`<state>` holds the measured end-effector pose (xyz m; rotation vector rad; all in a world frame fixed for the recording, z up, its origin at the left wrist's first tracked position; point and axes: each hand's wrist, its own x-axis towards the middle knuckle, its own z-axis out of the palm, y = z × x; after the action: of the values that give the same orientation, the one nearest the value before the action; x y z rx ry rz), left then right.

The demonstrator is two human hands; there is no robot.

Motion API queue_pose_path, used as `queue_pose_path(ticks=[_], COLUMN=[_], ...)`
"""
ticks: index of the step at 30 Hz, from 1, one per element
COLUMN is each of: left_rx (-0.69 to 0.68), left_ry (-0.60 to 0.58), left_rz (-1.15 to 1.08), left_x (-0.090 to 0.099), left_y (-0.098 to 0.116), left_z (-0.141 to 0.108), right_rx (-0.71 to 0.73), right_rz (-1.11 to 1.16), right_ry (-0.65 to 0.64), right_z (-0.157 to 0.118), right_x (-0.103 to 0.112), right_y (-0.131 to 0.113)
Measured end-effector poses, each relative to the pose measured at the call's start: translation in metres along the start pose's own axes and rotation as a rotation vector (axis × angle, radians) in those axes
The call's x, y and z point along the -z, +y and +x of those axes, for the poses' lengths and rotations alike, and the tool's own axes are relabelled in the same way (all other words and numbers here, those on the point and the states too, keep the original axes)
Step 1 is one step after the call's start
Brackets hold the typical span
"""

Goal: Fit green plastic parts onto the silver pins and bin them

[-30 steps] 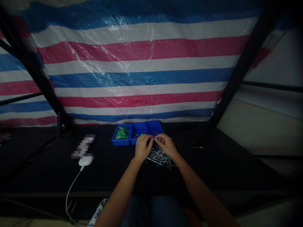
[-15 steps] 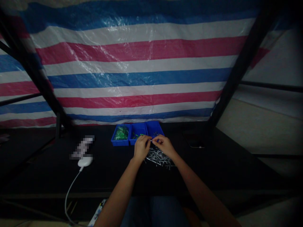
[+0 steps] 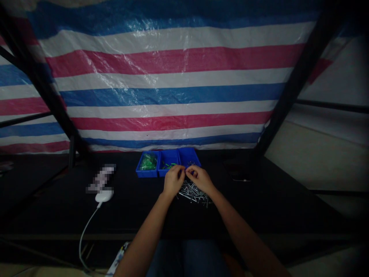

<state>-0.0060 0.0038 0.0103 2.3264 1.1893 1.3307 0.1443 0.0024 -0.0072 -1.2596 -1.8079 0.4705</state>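
Observation:
My left hand point(image 3: 173, 180) and my right hand point(image 3: 200, 178) meet fingertip to fingertip above the table, both closed in a pinch. Whatever is between the fingers is too small and dark to name. Just below them lies a heap of silvery screws or nails point(image 3: 193, 193), partly covered by my right hand. Behind my hands stand three blue bins in a row. Clear bags with green pieces fill the left bin point(image 3: 147, 175); a few green pieces lie in the middle bin point(image 3: 170, 156). In the right bin point(image 3: 188, 154) are some small metal parts, partly hidden by my fingers.
A white device with a cable point(image 3: 104, 196) lies at the left, beside a blurred-out object point(image 3: 101, 179). A dark phone-like slab point(image 3: 239, 173) rests at the right. Striped plastic sheeting point(image 3: 173, 92) hangs behind the black table point(image 3: 129, 215), between dark frame posts.
Both hands stay almost in place with their fingertips together. A small glint between the fingers earlier is now barely visible. The whole view has shifted very slightly.

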Motion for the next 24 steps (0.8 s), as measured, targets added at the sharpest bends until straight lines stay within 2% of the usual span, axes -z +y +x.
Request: queue_pose_path(ticks=[4, 8, 15, 24], left_rx=[0.043, 0.068, 0.067, 0.056], left_ry=[0.097, 0.147, 0.139, 0.144], left_rz=[-0.053, -0.098, -0.084, -0.068], left_x=[0.002, 0.004, 0.004, 0.003], left_y=[-0.002, -0.003, -0.003, -0.003], left_z=[0.002, 0.003, 0.002, 0.001], right_rx=[0.066, 0.127, 0.105, 0.020], right_rz=[-0.096, -0.143, -0.154, 0.099], right_ry=[-0.187, -0.275, -0.281, -0.258], right_z=[-0.004, -0.008, -0.005, -0.002], right_x=[0.011, 0.011, 0.006, 0.002], right_y=[-0.002, -0.002, 0.002, 0.002])
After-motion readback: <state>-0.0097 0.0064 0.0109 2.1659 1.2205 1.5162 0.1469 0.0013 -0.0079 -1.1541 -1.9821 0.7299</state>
